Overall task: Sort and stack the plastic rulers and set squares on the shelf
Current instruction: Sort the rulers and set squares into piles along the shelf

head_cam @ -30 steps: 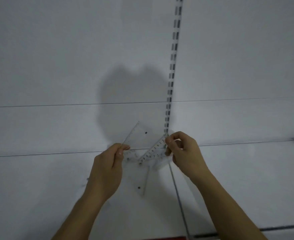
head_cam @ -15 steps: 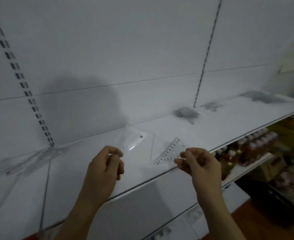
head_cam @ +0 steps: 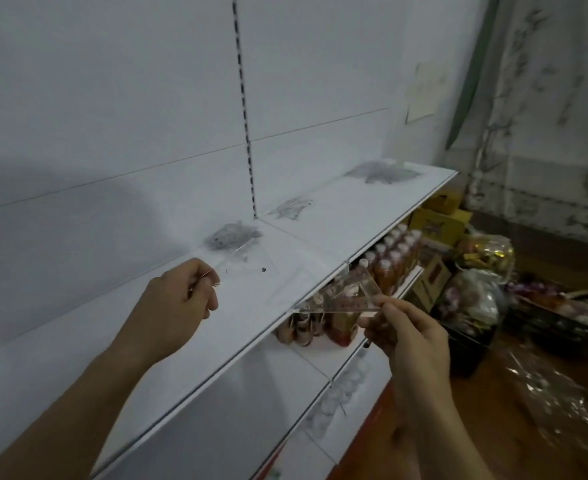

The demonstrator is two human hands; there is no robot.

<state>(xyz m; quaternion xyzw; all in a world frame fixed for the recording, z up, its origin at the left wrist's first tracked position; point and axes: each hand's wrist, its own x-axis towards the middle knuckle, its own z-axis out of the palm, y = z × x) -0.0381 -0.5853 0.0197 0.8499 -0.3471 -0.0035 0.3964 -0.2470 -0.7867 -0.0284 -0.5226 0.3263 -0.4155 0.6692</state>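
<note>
While the left hand (head_cam: 178, 299) pinches the corner of a clear plastic set square (head_cam: 247, 268) over the white metal shelf (head_cam: 372, 216), a second transparent triangular set square (head_cam: 348, 296) is gripped by the right hand (head_cam: 406, 334) just beyond the shelf's front edge. Three grey heaps of clear plastic rulers (head_cam: 231, 235) are seen along the back panel; bottles (head_cam: 394, 258) are ranged below.

A shop: a long white display shelf (head_cam: 372, 216) on a slotted metal upright (head_cam: 245, 116), rows of capped bottles (head_cam: 394, 258) on the shelf below, yellow cartons (head_cam: 438, 220) and wrapped goods (head_cam: 472, 299) on the floor.
</note>
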